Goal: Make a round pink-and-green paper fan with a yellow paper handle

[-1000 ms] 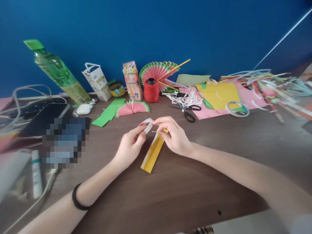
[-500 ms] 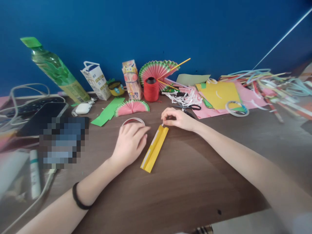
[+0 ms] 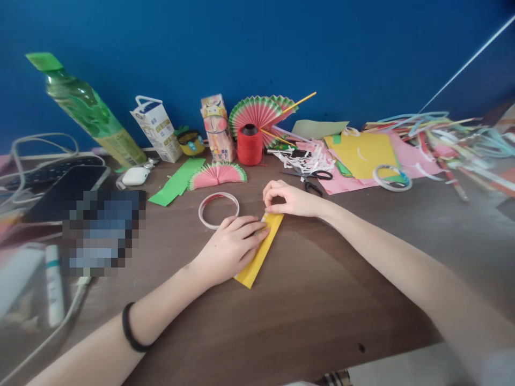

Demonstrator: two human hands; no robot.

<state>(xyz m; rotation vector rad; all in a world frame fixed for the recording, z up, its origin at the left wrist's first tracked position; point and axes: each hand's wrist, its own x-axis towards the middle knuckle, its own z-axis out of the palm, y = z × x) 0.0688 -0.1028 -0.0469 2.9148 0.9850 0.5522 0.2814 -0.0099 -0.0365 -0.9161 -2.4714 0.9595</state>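
A folded yellow paper strip (image 3: 259, 256) lies slantwise on the brown table, a bit of white tape showing near its far end. My left hand (image 3: 231, 246) rests over its left side with fingers stretched out, hiding most of that edge. At the far end, thumb and forefinger of my right hand (image 3: 287, 199) are pinched together on the end of the white tape strip (image 3: 264, 217). A roll of tape (image 3: 219, 210) lies just beyond my left hand. Black-handled scissors (image 3: 313, 179) are behind my right hand.
Along the blue wall stand a green bottle (image 3: 88, 110), a carton (image 3: 156, 128), a red thread spool (image 3: 249, 146) and pink-green paper fans (image 3: 255, 115). Phones (image 3: 107, 230) and a marker (image 3: 54, 284) are at left. Coloured paper (image 3: 362, 155) and another tape roll (image 3: 392, 178) lie at right.
My left hand has moved right and come down flat onto the yellow paper, uncovering the tape roll. My right hand stays pinched at the far end, shifted slightly.
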